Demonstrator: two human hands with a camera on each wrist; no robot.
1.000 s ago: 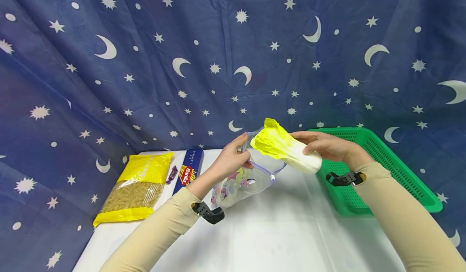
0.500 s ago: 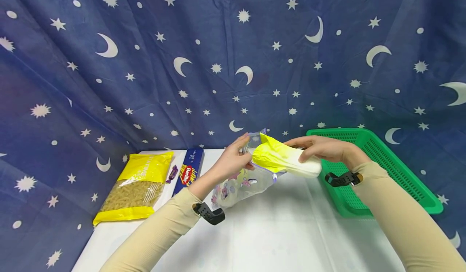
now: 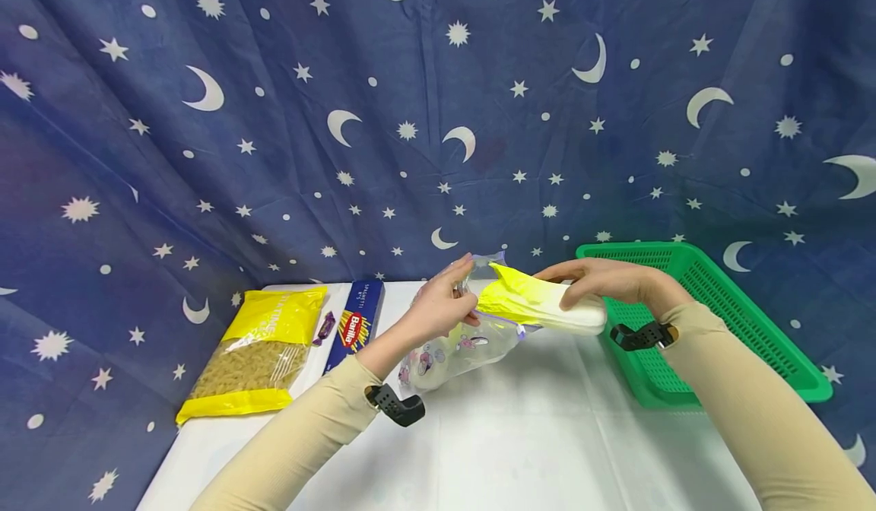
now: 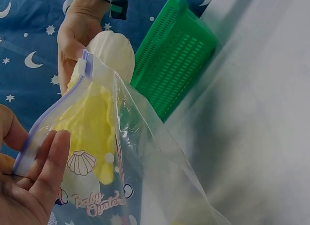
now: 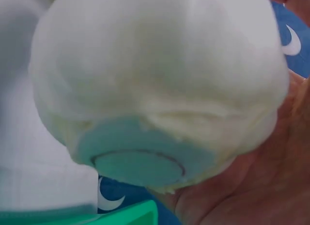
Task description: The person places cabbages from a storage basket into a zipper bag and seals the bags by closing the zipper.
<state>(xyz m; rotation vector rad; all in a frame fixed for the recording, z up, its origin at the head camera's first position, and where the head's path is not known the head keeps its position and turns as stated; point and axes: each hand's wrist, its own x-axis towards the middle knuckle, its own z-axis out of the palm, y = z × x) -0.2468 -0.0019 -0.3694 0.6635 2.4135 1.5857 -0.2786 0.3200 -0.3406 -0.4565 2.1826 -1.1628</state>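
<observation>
My left hand (image 3: 441,302) pinches the purple-edged rim of a clear printed zip bag (image 3: 455,355), whose mouth faces right. A napa cabbage (image 3: 530,298), with yellow leaves and a white base, lies in my right hand's grip (image 3: 609,279), thumb on the near side and fingers behind. Its leafy end is inside the bag mouth, and the white base sticks out. Through the clear film in the left wrist view, the yellow leaves (image 4: 92,123) show behind the shell print. The right wrist view is filled by the cabbage's cut base (image 5: 140,162), held against the palm.
A green plastic basket (image 3: 760,336) stands at the right, partly behind my right forearm. To the left lie a yellow pasta bag (image 3: 253,351), a small purple-wrapped sweet (image 3: 325,328) and a blue spaghetti box (image 3: 356,321). A patterned blue curtain (image 3: 411,115) closes off the back.
The cabbage has tipped from slanting above the bag mouth to nearly level, and its leafy end has gone into the mouth. My left hand still holds the rim, slightly lower.
</observation>
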